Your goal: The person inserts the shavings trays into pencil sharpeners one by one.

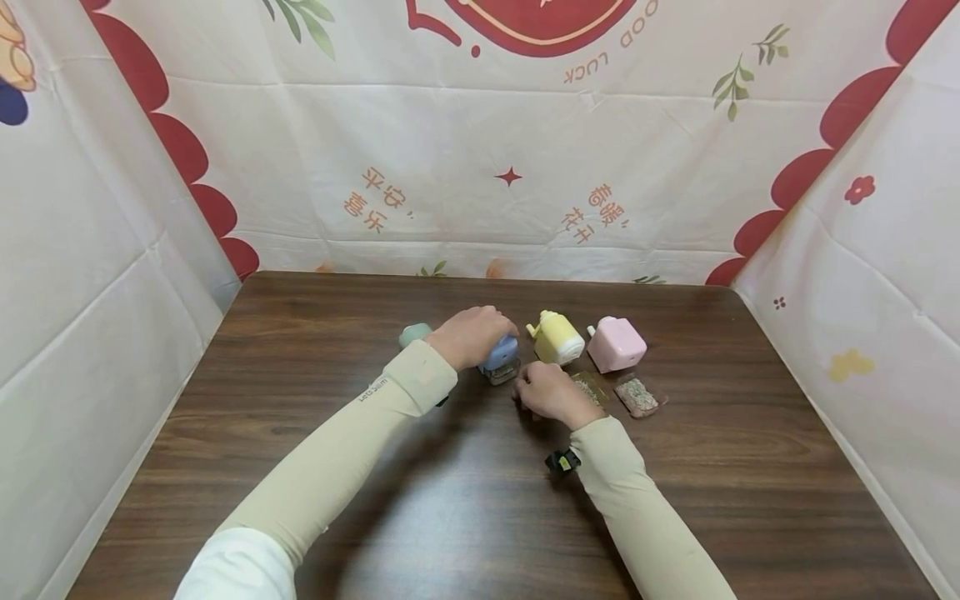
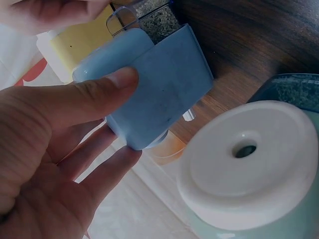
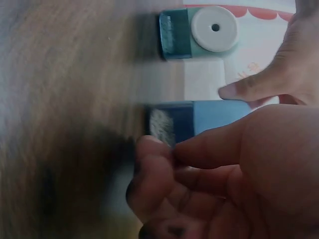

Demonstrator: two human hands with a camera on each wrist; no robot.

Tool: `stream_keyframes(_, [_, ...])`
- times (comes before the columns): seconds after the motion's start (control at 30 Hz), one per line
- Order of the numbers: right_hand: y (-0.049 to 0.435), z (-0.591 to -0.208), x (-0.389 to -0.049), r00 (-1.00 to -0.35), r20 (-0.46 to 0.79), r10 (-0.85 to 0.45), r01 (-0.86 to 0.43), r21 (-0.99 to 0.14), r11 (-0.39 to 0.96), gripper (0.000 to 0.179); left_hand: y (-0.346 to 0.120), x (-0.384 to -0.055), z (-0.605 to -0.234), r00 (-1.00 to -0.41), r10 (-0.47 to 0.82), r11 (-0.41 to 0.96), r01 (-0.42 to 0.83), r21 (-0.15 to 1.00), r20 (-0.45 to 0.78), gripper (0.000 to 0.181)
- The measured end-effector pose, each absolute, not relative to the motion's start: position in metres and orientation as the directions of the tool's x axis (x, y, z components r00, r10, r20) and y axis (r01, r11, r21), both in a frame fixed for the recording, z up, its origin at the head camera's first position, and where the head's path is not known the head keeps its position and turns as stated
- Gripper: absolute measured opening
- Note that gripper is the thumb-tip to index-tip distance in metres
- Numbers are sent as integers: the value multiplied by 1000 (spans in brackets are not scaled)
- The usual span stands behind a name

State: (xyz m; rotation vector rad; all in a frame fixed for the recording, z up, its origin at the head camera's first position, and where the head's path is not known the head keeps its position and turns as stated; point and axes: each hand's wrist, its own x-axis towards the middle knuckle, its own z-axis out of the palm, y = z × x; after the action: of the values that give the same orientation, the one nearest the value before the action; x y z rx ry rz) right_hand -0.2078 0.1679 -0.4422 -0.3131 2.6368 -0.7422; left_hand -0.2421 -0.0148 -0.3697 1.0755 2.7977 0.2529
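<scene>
My left hand (image 1: pixel 472 333) holds a blue pencil sharpener (image 2: pixel 164 89), thumb on one face and fingers beneath. Its see-through shavings drawer (image 2: pixel 157 20) sticks partly out and contains pencil shavings. With fingers curled, my right hand (image 1: pixel 551 392) is at that drawer's edge; thumb and index finger (image 3: pixel 214 149) appear to pinch it, though the contact is partly hidden. A green pencil sharpener (image 3: pixel 214 30) with a white round front stands beside the left hand, its tinted drawer in place.
A yellow pencil sharpener (image 1: pixel 557 337) and a pink pencil sharpener (image 1: pixel 617 344) stand to the right. In front of them lie two separate drawers of shavings, a yellowish drawer (image 1: pixel 590 388) and a pinkish drawer (image 1: pixel 637 397). A printed cloth (image 1: pixel 465 217) hangs behind the wooden table (image 1: pixel 450 517).
</scene>
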Motion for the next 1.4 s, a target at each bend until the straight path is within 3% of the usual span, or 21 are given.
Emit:
stream_keyframes(0.2, [177, -497, -240, -887, -346, -306, -63, -565, 823, 37, -15, -243, -371, -732, 679, 727, 657, 199, -63, 39])
stream_keyframes(0.33, [179, -505, -247, -884, -351, -310, -58, -575, 816, 39, -15, -245, -371, -731, 680, 726, 659, 198, -61, 40])
stream_keyframes(0.43, [176, -499, -244, -885, -351, -306, -51, -580, 813, 40, -16, -245, -371, -734, 676, 729, 655, 197, -62, 40])
stream_keyframes(0.67, [152, -442, -210, -912, -317, -260, -28, -584, 812, 36, -16, -245, -372, -733, 677, 729, 657, 193, -64, 39])
stream_keyframes(0.97, [152, -449, -215, -908, -332, -254, 1, -610, 792, 35, -15, -245, -371, -734, 676, 730, 655, 194, -65, 39])
stream_keyframes(1.2, [161, -479, -233, -903, -321, -285, -31, -614, 789, 38, -14, -245, -371, -727, 684, 723, 664, 192, -59, 38])
stream_keyframes(1.4, [156, -465, -223, -907, -305, -292, -43, -621, 782, 40, -14, -245, -371, -727, 683, 725, 666, 174, -63, 36])
